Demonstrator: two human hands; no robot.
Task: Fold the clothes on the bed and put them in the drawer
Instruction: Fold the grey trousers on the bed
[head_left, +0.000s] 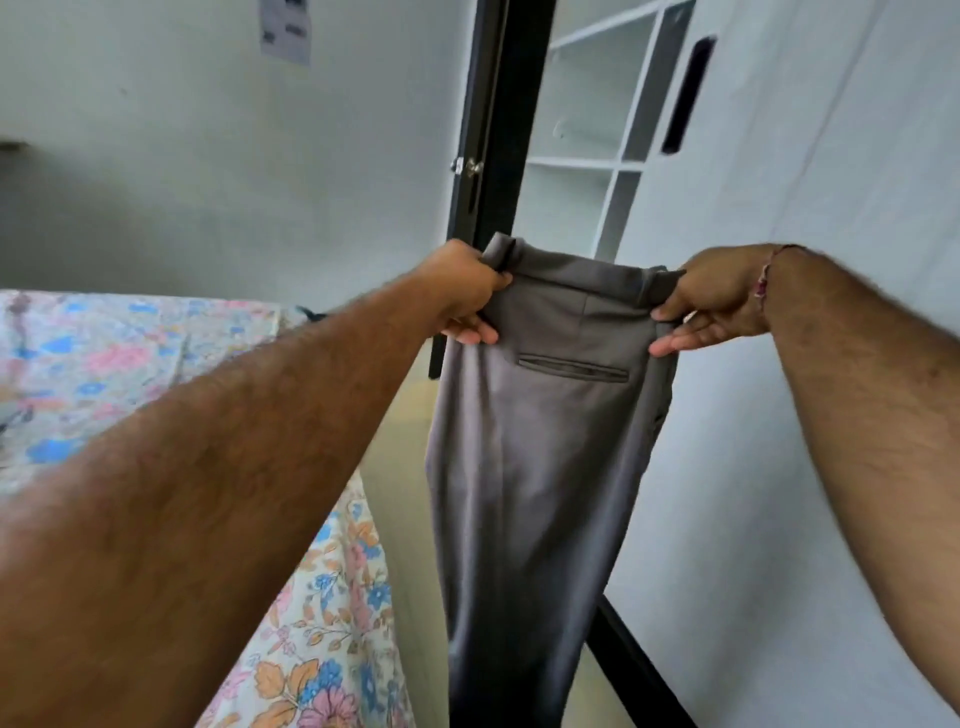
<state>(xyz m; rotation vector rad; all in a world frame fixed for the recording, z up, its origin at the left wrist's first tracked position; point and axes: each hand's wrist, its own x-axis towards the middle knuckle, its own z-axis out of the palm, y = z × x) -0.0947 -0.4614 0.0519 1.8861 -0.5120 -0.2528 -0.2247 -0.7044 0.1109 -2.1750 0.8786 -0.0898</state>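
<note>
1. While the grey trousers are held up in the air by the waistband, nothing is supported below the hands, and the legs are left hanging off the bottom of the view.
2. Left of the left hand, the bed is seen under a floral sheet, soft and faintly creased; the trousers are kept clear of it, out to the right.
3. The left waistband corner is pinched by the left hand, thumb over the top, fingers curled beneath.
4. Between the hands, a smooth, slightly glossy woven cloth is shown, with a flat welt pocket and a folded band.
5. The right corner is gripped the same way by the right hand.
6. A slip is judged likely if either pinch is eased: slick fabric, one side dropped, legs twisted out of line.
7. The hem could be dragged on the floor.
</note>
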